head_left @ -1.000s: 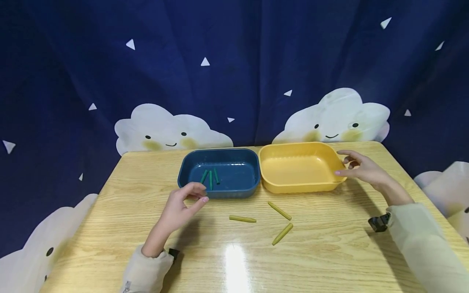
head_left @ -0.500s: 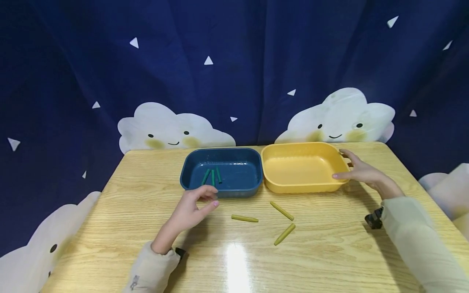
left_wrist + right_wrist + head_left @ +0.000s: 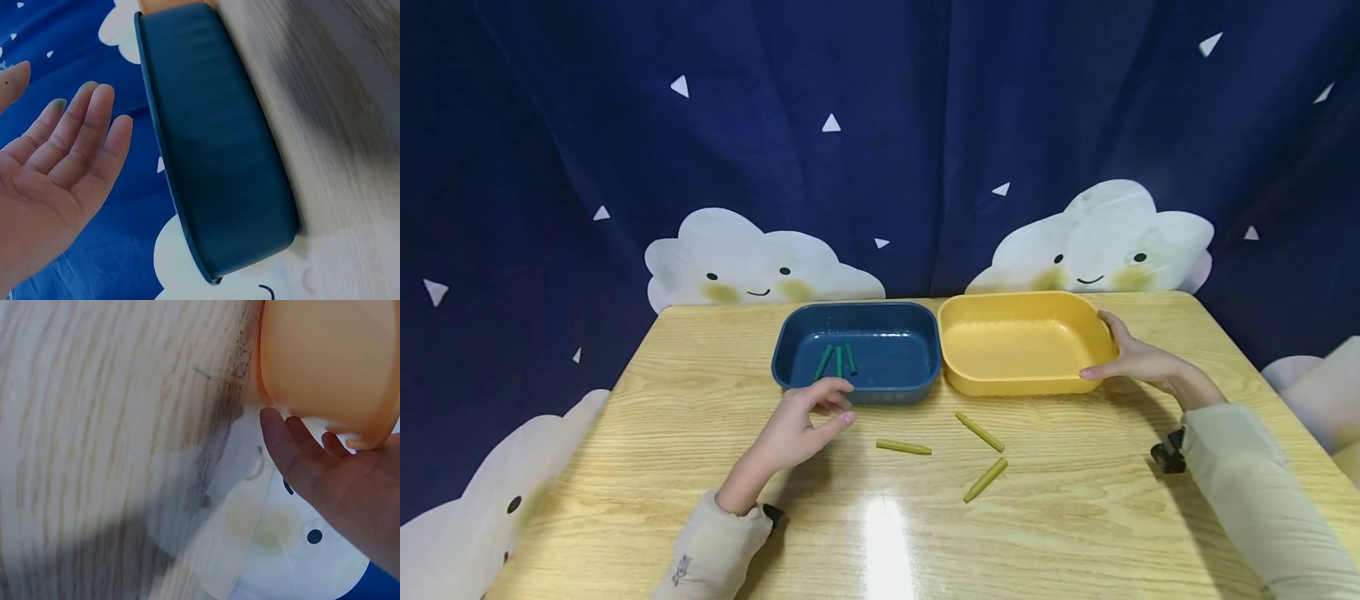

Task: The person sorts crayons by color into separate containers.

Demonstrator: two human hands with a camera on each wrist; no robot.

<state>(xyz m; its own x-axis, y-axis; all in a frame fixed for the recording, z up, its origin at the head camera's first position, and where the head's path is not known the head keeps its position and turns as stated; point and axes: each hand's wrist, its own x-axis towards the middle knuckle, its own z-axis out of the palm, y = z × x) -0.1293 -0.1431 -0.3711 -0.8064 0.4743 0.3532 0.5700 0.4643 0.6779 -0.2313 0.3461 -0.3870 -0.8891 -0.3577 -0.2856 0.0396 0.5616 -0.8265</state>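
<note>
My right hand [image 3: 1138, 362] grips the right end of a yellow plastic tray [image 3: 1015, 387], thumb over the front corner and fingers on the end wall. In the right wrist view, fingertips [image 3: 269, 419] meet the outside of that wall. Empty, with fingers loosely bent, my left hand [image 3: 805, 425] hovers at the front side of a dark blue tray [image 3: 887, 395]. The left wrist view shows that palm [image 3: 44, 206] beside the blue tray's outer wall [image 3: 212, 137], a gap between them. Three green crayons [image 3: 839, 362] lie inside the blue tray.
Three yellow crayons lie on the wooden table [image 3: 1060, 517] in front of the trays: one crayon [image 3: 903, 447] on the left, another [image 3: 980, 432] near the yellow tray, the third [image 3: 986, 480] closer to me. Behind the table hangs a dark blue curtain [image 3: 880, 167] with clouds.
My right hand has come in against the yellow tray's end, its fingers closing around it. My left hand has moved slightly right along the blue tray's front. The whole head view has shifted a little.
</note>
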